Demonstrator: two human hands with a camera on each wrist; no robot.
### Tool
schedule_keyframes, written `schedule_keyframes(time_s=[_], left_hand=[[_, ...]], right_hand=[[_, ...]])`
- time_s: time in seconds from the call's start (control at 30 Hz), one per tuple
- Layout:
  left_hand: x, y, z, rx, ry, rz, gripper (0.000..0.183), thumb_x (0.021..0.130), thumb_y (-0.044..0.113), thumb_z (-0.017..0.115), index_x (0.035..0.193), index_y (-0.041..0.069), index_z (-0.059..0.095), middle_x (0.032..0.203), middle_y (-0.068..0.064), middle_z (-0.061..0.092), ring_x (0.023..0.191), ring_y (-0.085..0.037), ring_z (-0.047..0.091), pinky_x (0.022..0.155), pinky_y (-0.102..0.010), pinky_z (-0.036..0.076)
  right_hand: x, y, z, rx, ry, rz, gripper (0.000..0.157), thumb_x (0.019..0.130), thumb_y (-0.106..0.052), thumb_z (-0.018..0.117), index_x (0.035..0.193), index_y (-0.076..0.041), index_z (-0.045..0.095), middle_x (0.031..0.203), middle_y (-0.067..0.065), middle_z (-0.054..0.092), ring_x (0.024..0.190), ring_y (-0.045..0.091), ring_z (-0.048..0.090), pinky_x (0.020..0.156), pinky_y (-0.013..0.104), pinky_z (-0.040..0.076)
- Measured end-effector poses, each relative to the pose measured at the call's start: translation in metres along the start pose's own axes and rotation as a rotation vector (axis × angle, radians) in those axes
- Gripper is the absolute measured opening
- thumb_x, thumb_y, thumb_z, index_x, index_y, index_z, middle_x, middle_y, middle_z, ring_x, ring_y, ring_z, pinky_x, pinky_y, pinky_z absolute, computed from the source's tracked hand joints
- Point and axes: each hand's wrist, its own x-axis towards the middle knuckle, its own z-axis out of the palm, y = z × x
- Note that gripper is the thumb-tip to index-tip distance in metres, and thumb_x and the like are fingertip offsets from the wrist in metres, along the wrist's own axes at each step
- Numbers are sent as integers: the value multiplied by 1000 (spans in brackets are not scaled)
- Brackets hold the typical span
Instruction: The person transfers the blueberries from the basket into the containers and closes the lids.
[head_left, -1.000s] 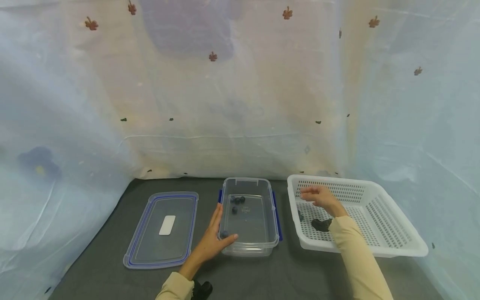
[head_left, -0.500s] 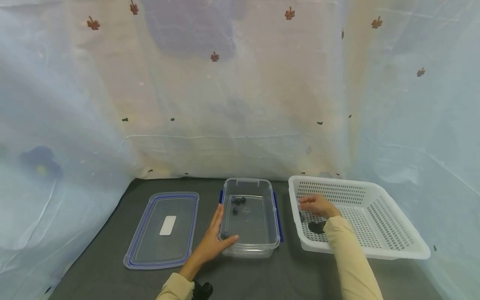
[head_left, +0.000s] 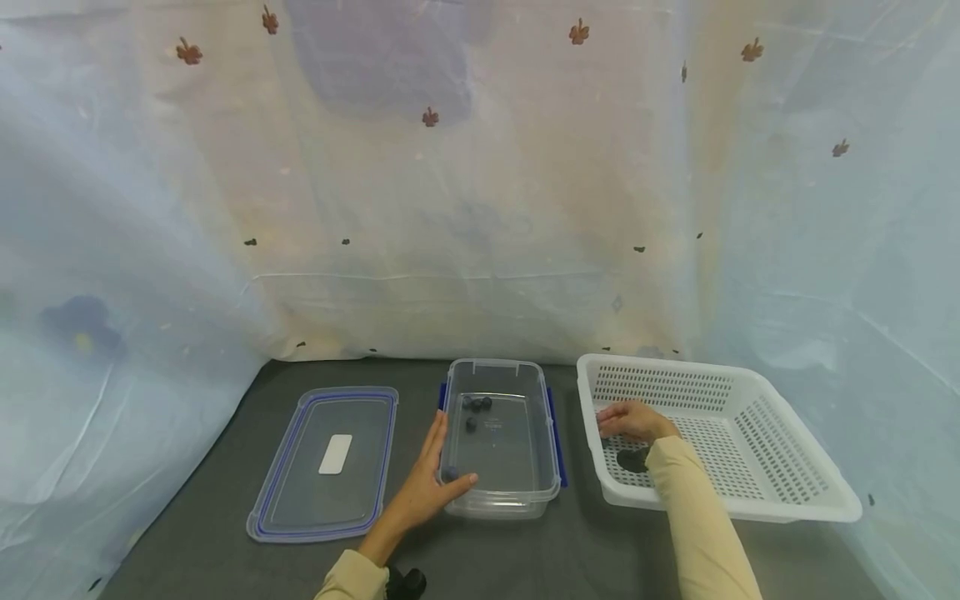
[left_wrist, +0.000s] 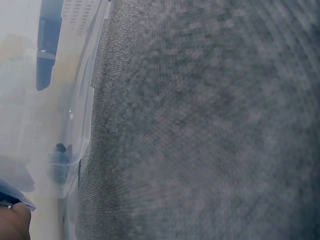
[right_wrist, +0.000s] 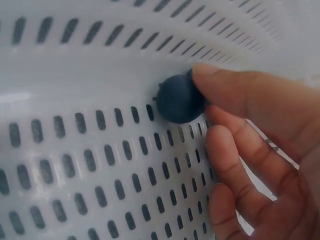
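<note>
One dark-blue ball sits pinched by the right hand at the left edge of the basket; its roundness could let it slip. The left hand, fingers extended, rests at the clear box's left edge.

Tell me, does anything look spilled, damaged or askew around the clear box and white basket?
Nothing stands out. The clear box and white basket sit upright with no visible damage, the lid lies flat, and the dark balls I see are inside the containers, none spilled.
</note>
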Motion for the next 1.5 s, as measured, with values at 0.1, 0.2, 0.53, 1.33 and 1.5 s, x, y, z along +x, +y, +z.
schedule_keyframes(time_s=[0.1, 0.2, 0.53, 1.33, 1.5], left_hand=[[0, 2, 0, 2, 4, -4, 96, 84, 14, 73, 151, -8, 7, 158, -26, -1, 142, -45, 3, 106, -67, 11], [-1, 3, 0, 6, 5, -7, 96, 84, 13, 73, 151, -8, 8, 158, -26, -1, 142, -45, 3, 106, -68, 10], [0, 1, 1, 6, 9, 14, 97, 83, 14, 73, 151, -9, 7, 157, -27, -1, 142, -46, 3, 105, -67, 15], [-2, -1, 2, 8, 24, 28, 96, 82, 13, 74, 150, -10, 9, 157, -28, 1, 141, -47, 5, 105, -68, 14], [-1, 1, 2, 14, 17, 25, 96, 83, 14, 73, 151, -9, 9, 157, -27, 0, 141, -47, 4, 105, -68, 13]], right_hand=[[0, 0, 0, -23, 3, 12, 35, 79, -1, 76, 111, 9, 65, 98, 9, 69, 85, 17, 61, 78, 33, 52], [0, 0, 0, -49, 4, 21, 34, 80, -4, 77, 111, 6, 65, 98, 7, 68, 86, 17, 59, 82, 36, 50], [2, -1, -2, -46, -75, -50, 26, 83, -1, 70, 106, 9, 64, 95, 7, 66, 83, 16, 60, 75, 30, 52], [1, -22, -4, -16, 202, -127, 41, 88, -15, 72, 122, 7, 61, 109, 14, 66, 102, 25, 59, 91, 53, 45], [-2, -27, -6, -45, 212, -159, 41, 89, -14, 72, 123, 5, 62, 110, 15, 66, 106, 30, 58, 89, 52, 46]])
